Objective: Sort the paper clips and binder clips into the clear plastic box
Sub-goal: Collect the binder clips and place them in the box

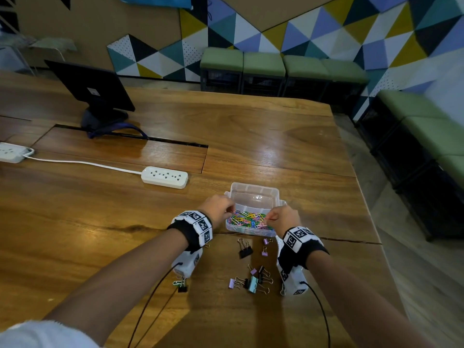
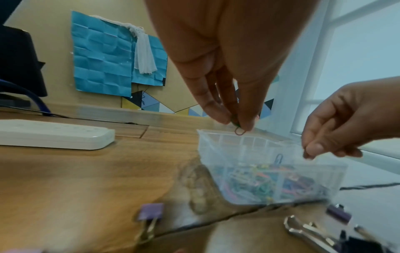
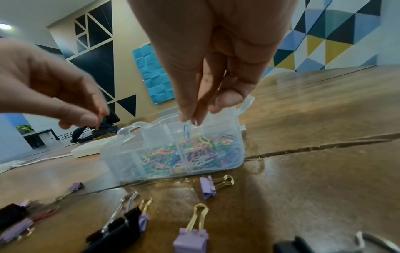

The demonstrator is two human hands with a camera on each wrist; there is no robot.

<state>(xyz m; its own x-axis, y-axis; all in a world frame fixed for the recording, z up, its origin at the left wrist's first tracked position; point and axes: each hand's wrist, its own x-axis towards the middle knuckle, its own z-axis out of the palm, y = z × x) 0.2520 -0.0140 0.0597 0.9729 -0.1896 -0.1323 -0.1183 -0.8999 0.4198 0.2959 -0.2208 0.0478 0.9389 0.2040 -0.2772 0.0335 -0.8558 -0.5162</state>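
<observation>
The clear plastic box [image 1: 254,187] stands open on the wooden table; its near compartments hold a heap of coloured paper clips [image 1: 248,219]. My left hand [image 1: 228,209] hovers over the box's left rim and pinches a small paper clip [image 2: 239,131] between thumb and fingertips. My right hand [image 1: 270,218] is over the right side of the heap, fingertips [image 3: 184,116] pressed together; what they hold is unclear. A blue clip [image 3: 185,131] stands up just below them. Several binder clips lie in front of the box: a black one [image 1: 245,249], small purple ones [image 1: 264,251], and a mixed cluster [image 1: 253,282].
A white power strip [image 1: 164,177] lies left of the box, its cable running to another strip [image 1: 11,151]. A black monitor [image 1: 93,86] stands at the far left. One more binder clip [image 1: 182,286] lies under my left wrist. The table edge [image 1: 361,187] runs along the right.
</observation>
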